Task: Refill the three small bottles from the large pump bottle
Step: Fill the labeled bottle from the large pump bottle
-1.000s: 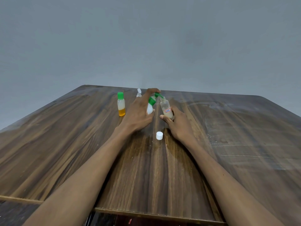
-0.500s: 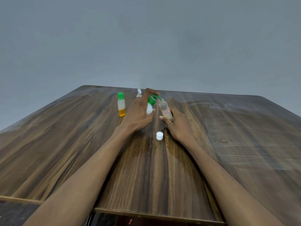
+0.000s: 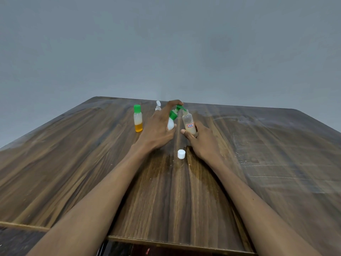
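Pressing the pump bottle (image 3: 171,121) with your left hand (image 3: 156,129), you're lifting your finger slightly since a moment ago, while your right hand (image 3: 202,143) is gripping the uncapped labelled bottle (image 3: 188,122) under its green spout (image 3: 181,108), so filling is continuing.

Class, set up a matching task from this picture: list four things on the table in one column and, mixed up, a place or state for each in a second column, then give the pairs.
Things
1. pump bottle
2. labelled bottle
3. white cap
4. green-capped bottle

States
A. lying loose on the table
B. standing alone, closed
C. open, in the right hand
D. under the left hand

Pairs: 1-D, 2-C, 3-A, 4-B
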